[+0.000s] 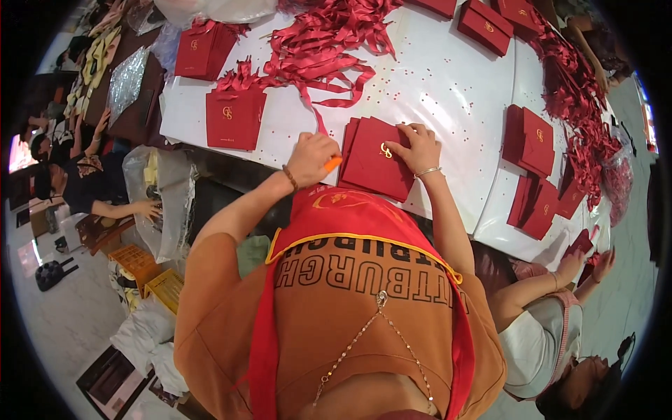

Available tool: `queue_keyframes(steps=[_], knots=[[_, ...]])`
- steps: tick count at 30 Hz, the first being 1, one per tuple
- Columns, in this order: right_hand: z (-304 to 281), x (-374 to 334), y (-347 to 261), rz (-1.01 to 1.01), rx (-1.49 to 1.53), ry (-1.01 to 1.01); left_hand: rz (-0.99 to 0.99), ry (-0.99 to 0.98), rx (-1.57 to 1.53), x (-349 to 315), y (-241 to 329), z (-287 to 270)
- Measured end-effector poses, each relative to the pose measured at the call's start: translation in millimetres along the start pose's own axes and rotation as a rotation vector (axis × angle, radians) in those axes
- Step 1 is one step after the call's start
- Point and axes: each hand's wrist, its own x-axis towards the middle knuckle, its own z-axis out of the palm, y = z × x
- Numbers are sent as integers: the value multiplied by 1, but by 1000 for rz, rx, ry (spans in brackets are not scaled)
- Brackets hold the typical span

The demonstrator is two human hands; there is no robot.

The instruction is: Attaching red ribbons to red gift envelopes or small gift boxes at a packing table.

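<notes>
Head view: white table point(448, 77) as landmark. At its near edge lies a small stack of dark red folders point(374, 161); right hand point(418, 147) rests flat on it, fingers spread, grasping nothing. Left hand point(311, 157), just beside the stack, is clenched around one orange tool point(333, 164). Two co-workers' hands point(586, 264) work at the table's right end.

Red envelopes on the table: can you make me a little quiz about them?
1. True or false: the right hand rests on the stack of red envelopes.
2. What orange thing does the left hand hold?
3. The red ribbons lie: A) on the white table, B) on the floor.

Key: 1 true. 2 A small orange tool; its kind is unclear. 3 A.
</notes>
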Motion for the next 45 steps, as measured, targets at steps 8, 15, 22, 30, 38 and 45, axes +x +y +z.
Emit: queue_keyframes(steps=[8, 15, 22, 30, 38, 45], knots=[[16, 2, -12, -303, -96, 285, -245, -46, -661, -22, 31, -14], [9, -6, -28, -386, -62, 264, -507, 142, -1080, 9, 22, 11], [-13, 13, -21, -168, 162, -128, -754, 134, -1041, 40, 32, 9], [-8, 15, -16, -79, 348, -106, -534, 156, -732, 58, 22, 15], [-6, 15, -9, -67, 401, -139, -429, 70, -492, 64, 34, 23], [-9, 13, -11, -23, 363, -156, -407, 93, -362, 70, 43, 24]])
